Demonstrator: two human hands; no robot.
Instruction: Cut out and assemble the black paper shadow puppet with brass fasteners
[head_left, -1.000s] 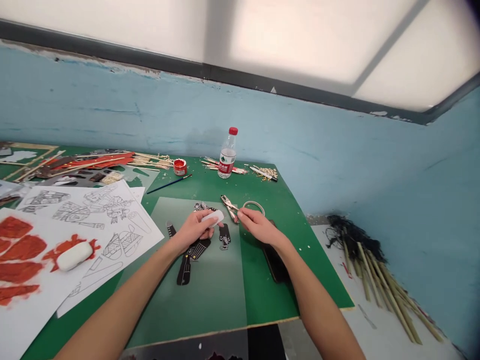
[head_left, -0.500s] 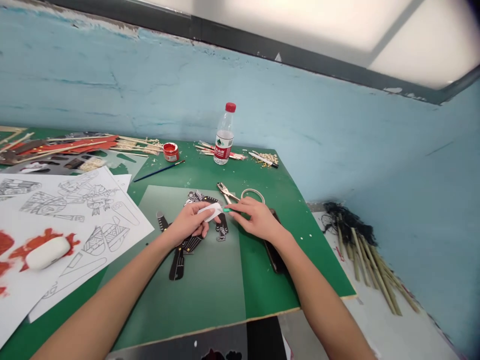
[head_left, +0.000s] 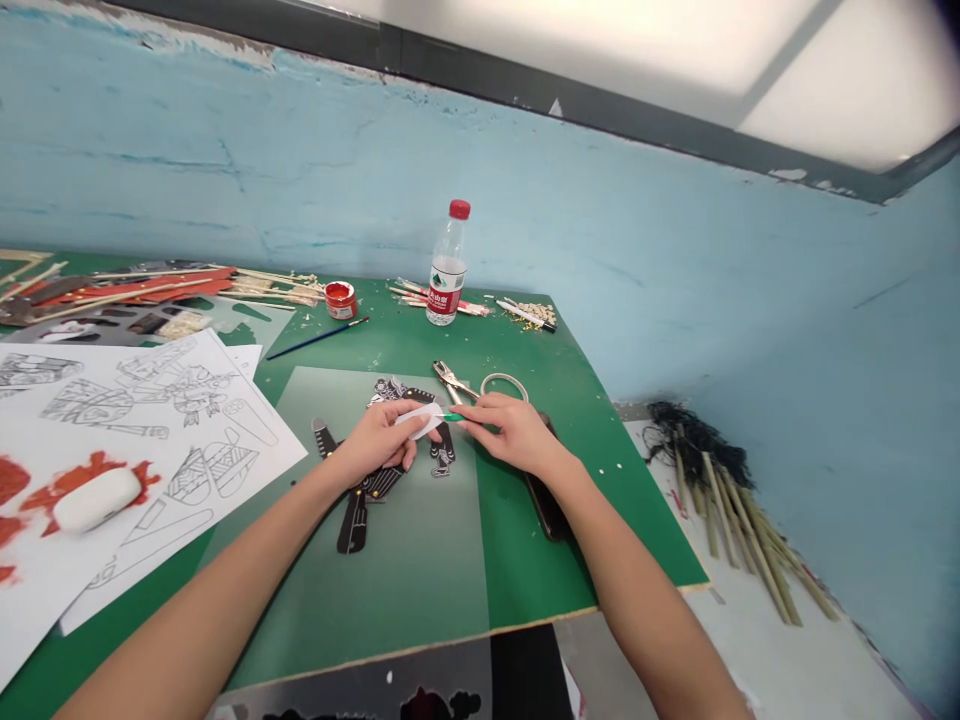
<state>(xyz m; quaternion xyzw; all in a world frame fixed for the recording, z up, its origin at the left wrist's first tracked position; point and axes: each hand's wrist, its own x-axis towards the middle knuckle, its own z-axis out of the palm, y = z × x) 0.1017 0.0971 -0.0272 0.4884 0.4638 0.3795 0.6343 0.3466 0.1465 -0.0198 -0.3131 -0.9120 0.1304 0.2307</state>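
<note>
The small flat white piece (head_left: 424,420) is in the left hand (head_left: 381,438), raised over the middle of the tabletop, its edge gripped narrowly between thumb and fingers. The right hand (head_left: 514,432) has its fingertips closed on a slim green tool (head_left: 453,416), whose tip meets the white piece; whether it has entered the material cannot be told.

Under and beside the left hand lie black, openwork cut-out pieces with gold-coloured dots (head_left: 352,522), resting on a translucent grey-green sheet (head_left: 420,590). Just beyond the right hand are metal hand pliers (head_left: 444,376) and a pale ring (head_left: 504,379). A dark flat rectangular object (head_left: 546,508) is partly covered by the right wrist.

The green tabletop (head_left: 637,530) shows a pale, raw near edge and scattered white specks. On its left side lie white paper sheets with line drawings (head_left: 262,435), a white rounded case (head_left: 96,498) on top. Along the far side stand a small red jar (head_left: 340,301) and a clear plastic bottle with red cap (head_left: 447,280).

The light blue wall (head_left: 600,250) is scuffed, its paint chipped below the dark window frame (head_left: 465,75). On the pale floor at right lies a bundle of sticks with black strands (head_left: 750,530).
</note>
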